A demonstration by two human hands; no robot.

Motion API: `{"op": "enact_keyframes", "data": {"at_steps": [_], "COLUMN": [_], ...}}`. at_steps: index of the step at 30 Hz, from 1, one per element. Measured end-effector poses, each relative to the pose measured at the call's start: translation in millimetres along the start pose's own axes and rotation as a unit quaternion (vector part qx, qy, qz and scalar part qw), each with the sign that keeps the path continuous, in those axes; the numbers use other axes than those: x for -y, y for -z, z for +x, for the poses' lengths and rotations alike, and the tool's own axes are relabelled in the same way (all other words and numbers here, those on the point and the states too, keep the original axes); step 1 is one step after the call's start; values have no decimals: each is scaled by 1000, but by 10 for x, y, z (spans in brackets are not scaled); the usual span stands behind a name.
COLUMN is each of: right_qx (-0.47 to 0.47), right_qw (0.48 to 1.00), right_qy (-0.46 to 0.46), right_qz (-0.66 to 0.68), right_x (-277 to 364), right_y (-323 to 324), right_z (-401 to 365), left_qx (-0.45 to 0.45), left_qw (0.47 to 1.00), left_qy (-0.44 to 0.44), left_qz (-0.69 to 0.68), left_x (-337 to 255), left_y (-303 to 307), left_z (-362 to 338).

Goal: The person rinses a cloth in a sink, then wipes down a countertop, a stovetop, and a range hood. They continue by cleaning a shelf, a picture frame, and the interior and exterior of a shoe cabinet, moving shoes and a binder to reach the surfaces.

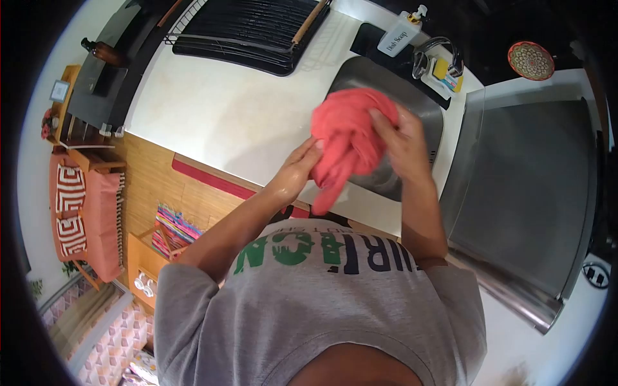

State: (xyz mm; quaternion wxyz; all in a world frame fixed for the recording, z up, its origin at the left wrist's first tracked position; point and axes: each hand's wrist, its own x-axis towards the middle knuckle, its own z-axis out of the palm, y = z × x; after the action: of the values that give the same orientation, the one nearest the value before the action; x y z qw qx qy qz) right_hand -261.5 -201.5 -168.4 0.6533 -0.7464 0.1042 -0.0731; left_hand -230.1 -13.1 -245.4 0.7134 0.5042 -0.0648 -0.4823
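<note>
A bunched coral-red cloth [351,132] is held up over the near left edge of the metal sink [376,77]. My left hand [299,168] grips the cloth's lower left side, and its skin looks wet. On the right side, my right hand [402,138] is closed on the cloth with the thumb lying on top. Folds hide most of the fingers of both hands. One end of the cloth hangs down toward my shirt.
Behind the sink stand a faucet [444,51], a white dish soap bottle [400,32] and a yellow sponge [441,67]. A black dish rack [241,35] sits on the white counter [212,96]. A dark flat cover [521,193] lies to the right.
</note>
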Motion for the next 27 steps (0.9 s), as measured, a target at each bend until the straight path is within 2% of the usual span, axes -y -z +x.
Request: {"op": "enact_keyframes", "data": {"at_steps": [1, 2, 3, 4, 5, 6, 8, 9, 11, 13, 15, 17, 20, 22, 23, 24, 25, 26, 27], "right_qx": [-27, -90, -150, -146, -141, -148, -79, -82, -123, -183, -209, -203, -212, -247, -199, -163, -131, -18, 26], "right_qw": [999, 992, 973, 957, 935, 934, 846, 846, 793, 801, 785, 760, 774, 775, 787, 839, 857, 898, 858], "right_qy": [-19, 21, 59, 49, 39, 39, 41, 39, 54, 44, 28, 75, 43, 4, -38, -37, -5, -27, 50], "right_qz": [-13, -89, -164, -245, -324, -324, -526, -526, -595, -568, -582, -612, -595, -582, -582, -518, -498, -439, -511], "right_x": [-73, -299, -626, -947, -1201, -1322, -1489, -1582, -1786, -1960, -2079, -2094, -2125, -2026, -1860, -1934, -1860, -1848, -1623], "right_y": [-198, -415, -652, -929, -1199, -1465, -1833, -1819, -1648, -1306, -971, -792, -942, -1421, -1717, -2032, -2355, -2635, -2891], "right_z": [96, 170, 193, 171, 180, 172, 119, 215, 653, 1222, 1845, 2268, 2165, 1590, 1279, 1094, 901, 875, 814], "left_qx": [-73, -84, -77, -130, -174, -177, -174, -178, -189, -221, -228, -278, -291, -299, -304, -312, -284, -278, -275], "left_qw": [997, 989, 989, 915, 769, 799, 819, 838, 829, 846, 841, 860, 864, 863, 866, 891, 900, 902, 903], "left_qy": [30, -8, -7, -102, -194, -148, -146, -140, -135, -147, -143, -103, -96, -104, -104, -92, -81, -112, -146], "left_qz": [15, 125, 127, 369, 583, 555, 527, 497, 508, 462, 469, 416, 401, 393, 384, 316, 322, 310, 295], "left_x": [-65, 126, 243, 331, 351, 263, 247, 225, 166, 126, 93, 123, 174, 230, 288, 366, 344, 276, 198], "left_y": [145, 440, 671, 877, 1020, 1060, 1266, 1350, 1490, 1617, 1698, 1747, 1825, 1941, 2009, 2114, 2111, 2062, 1998], "left_z": [-87, -47, -106, -195, -278, -410, -558, -623, -771, -899, -1015, -1141, -1310, -1392, -1423, -1428, -1420, -1384, -1330]}}
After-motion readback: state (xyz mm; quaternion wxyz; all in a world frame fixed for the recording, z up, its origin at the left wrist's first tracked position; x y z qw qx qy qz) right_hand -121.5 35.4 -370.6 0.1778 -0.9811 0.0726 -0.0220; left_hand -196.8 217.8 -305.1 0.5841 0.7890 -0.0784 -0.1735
